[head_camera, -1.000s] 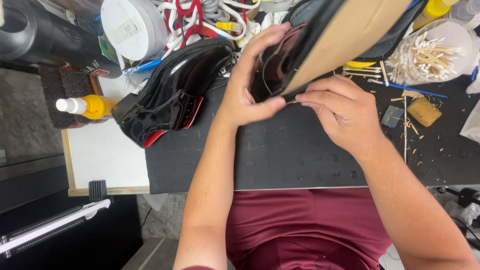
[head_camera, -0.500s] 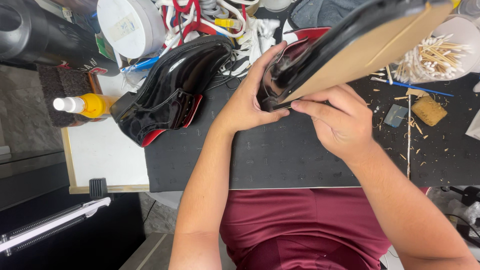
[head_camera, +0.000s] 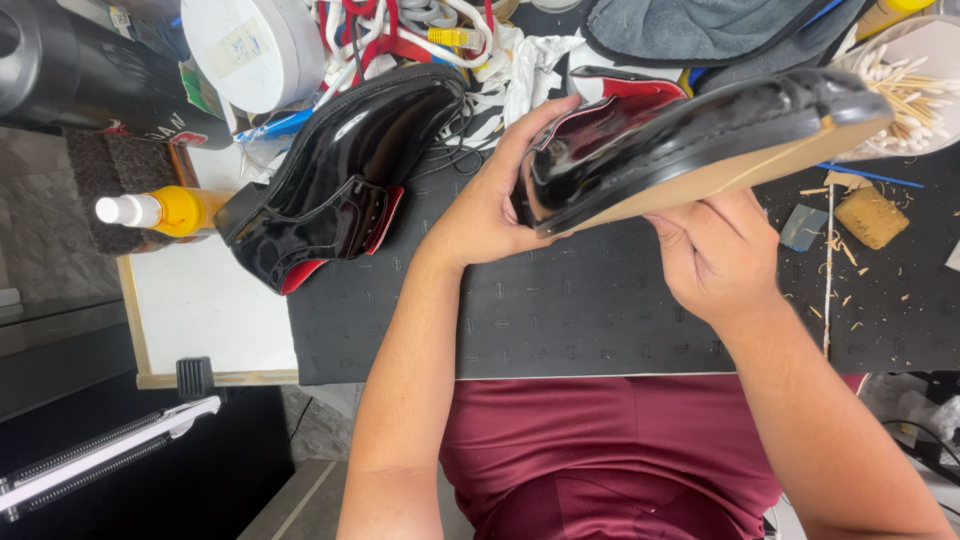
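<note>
I hold a glossy black dress shoe with a red lining and a tan sole above a black rubber mat, tilted so the sole faces down and right. My left hand grips its heel end, fingers curled over the rim of the opening. Under the sole, my right hand supports the shoe at mid-length. The matching black shoe lies on its side at the mat's left edge, apart from both hands.
A yellow spray bottle lies on a white board at left. A white round tub, tangled cords, a grey cloth, a container of cotton swabs and a small sponge crowd the back.
The held shoe has swung down and flatter, its sole now seen more edge-on. My right hand slid from the heel side to beneath the sole.
</note>
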